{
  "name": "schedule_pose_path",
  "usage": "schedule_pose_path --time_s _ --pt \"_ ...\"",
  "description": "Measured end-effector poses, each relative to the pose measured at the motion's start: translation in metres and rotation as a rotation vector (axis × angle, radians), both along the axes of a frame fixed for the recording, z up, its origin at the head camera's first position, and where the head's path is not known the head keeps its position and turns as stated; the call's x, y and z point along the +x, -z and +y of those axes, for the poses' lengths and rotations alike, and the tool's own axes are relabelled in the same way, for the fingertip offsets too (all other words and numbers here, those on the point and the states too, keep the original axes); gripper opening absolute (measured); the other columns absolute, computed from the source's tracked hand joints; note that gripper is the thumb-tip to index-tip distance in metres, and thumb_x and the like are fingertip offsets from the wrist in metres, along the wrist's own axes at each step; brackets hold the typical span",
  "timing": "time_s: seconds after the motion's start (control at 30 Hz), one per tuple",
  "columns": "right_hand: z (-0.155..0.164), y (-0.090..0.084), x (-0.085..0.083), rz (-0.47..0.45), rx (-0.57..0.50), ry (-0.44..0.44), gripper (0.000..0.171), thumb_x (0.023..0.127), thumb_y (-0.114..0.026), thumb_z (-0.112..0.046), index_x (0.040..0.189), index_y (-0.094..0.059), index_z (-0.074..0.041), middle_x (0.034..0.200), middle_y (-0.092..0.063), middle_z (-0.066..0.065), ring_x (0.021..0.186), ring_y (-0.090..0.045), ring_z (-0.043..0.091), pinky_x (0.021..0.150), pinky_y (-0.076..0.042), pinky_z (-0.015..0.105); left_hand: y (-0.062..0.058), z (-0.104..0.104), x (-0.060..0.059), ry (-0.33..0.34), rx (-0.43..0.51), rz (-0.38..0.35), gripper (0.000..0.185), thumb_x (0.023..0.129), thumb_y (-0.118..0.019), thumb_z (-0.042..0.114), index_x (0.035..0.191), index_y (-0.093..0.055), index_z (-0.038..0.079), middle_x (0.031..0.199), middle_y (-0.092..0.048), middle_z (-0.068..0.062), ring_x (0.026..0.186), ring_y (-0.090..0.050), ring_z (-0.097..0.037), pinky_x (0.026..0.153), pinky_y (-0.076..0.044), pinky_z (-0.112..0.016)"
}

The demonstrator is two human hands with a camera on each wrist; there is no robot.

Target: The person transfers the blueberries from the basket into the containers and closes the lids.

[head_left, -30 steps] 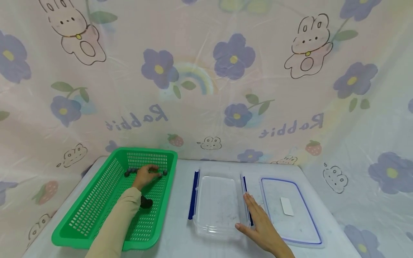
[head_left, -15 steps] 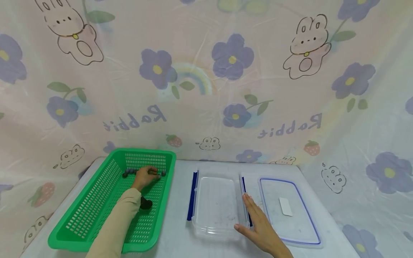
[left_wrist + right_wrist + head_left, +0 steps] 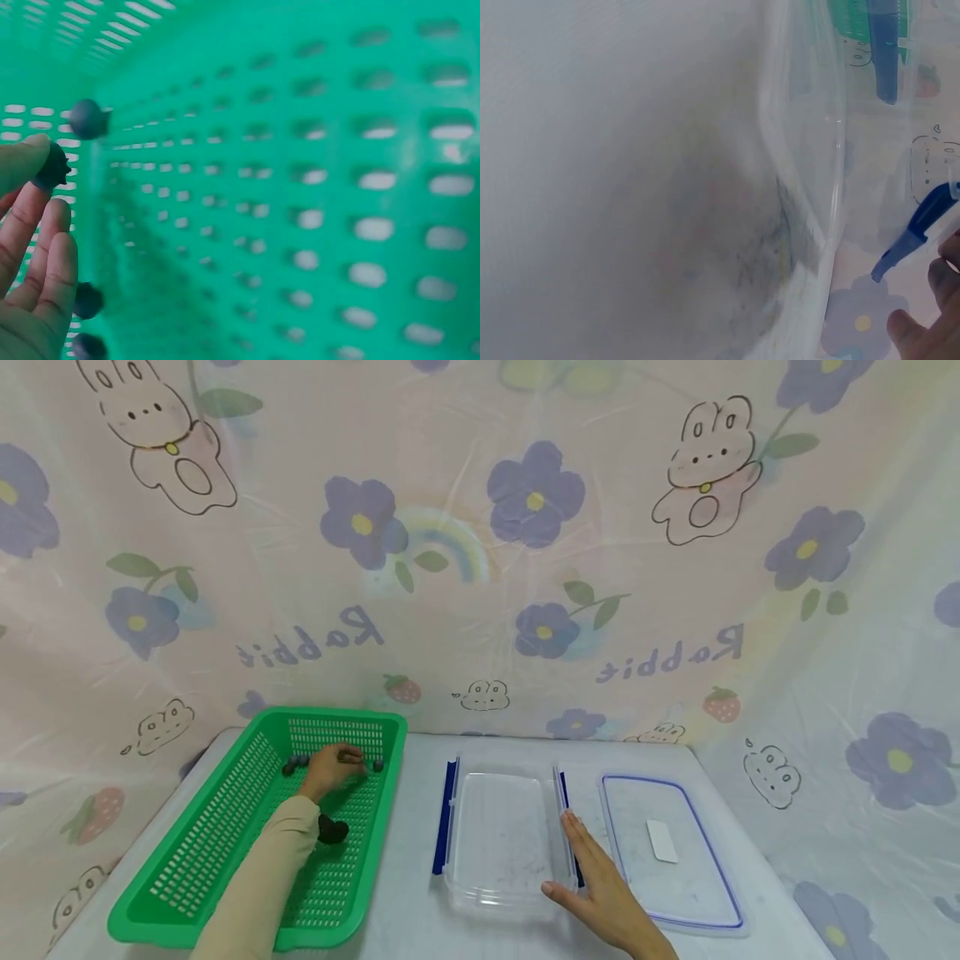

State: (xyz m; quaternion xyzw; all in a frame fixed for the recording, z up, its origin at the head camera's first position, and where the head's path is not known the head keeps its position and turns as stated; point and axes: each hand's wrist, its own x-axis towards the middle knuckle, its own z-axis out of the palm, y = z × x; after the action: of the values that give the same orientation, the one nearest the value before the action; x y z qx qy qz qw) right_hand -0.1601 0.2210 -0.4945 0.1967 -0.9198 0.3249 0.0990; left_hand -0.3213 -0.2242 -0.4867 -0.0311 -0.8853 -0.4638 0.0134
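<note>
Pink backdrop (image 3: 480, 568) reads "Rabbit"; left hand (image 3: 327, 767) pinches blueberry (image 3: 51, 166); right hand (image 3: 600, 885) flat against container (image 3: 498, 835).

One green basket (image 3: 225, 835) sits on the surface (image 3: 412, 910). In it lie several small dark berries (image 3: 378, 765), at least four in the left wrist view, and one larger dark lump (image 3: 332, 831). One clear box (image 3: 498, 839) and one lid (image 3: 667, 852) lie alongside. Two hands (image 3: 330, 768) show.
</note>
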Motion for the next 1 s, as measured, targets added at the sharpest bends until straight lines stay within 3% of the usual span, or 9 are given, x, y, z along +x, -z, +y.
schedule_pose_path --time_s 0.27,0.57,0.77,1.0 --pt "0.0 0.0 0.0 0.023 0.0 -0.01 0.092 0.085 -0.075 -0.034 0.154 -0.022 -0.003 0.156 -0.022 0.018 0.14 -0.023 0.039 0.104 -0.025 0.064 -0.019 -0.007 0.006 0.01 0.012 0.045 0.031 0.092 -0.068 0.011 0.117 -0.062 -0.006 0.11 -0.063 -0.021 0.105 -0.056 -0.041 0.085 -0.047 -0.053" --pt "-0.006 -0.004 0.001 0.032 0.035 0.007 0.099 0.081 -0.076 -0.04 0.153 -0.021 0.0 0.157 -0.019 0.018 0.141 -0.022 0.038 0.105 -0.026 0.061 -0.031 -0.01 0.01 0.007 0.085 0.042 0.033 0.092 -0.067 0.01 0.12 -0.06 -0.007 0.115 -0.06 -0.023 0.097 -0.06 -0.036 0.081 -0.052 -0.05" --pt "-0.006 -0.005 0.001 0.042 0.053 0.01 0.101 0.079 -0.077 -0.043 0.153 -0.023 -0.001 0.156 -0.022 0.02 0.139 -0.025 0.04 0.104 -0.028 0.063 -0.039 -0.011 0.013 -0.01 0.077 0.035 0.032 0.093 -0.068 0.015 0.119 -0.063 -0.002 0.118 -0.059 -0.02 0.095 -0.061 -0.032 0.079 -0.052 -0.05" --pt "-0.003 -0.005 -0.002 0.019 0.036 -0.004 0.101 0.079 -0.078 -0.044 0.153 -0.023 -0.003 0.156 -0.021 0.018 0.14 -0.023 0.039 0.104 -0.027 0.062 -0.048 -0.011 0.018 -0.001 0.077 0.071 0.039 0.092 -0.069 0.023 0.122 -0.061 -0.002 0.123 -0.057 -0.02 0.108 -0.055 -0.035 0.082 -0.049 -0.048"
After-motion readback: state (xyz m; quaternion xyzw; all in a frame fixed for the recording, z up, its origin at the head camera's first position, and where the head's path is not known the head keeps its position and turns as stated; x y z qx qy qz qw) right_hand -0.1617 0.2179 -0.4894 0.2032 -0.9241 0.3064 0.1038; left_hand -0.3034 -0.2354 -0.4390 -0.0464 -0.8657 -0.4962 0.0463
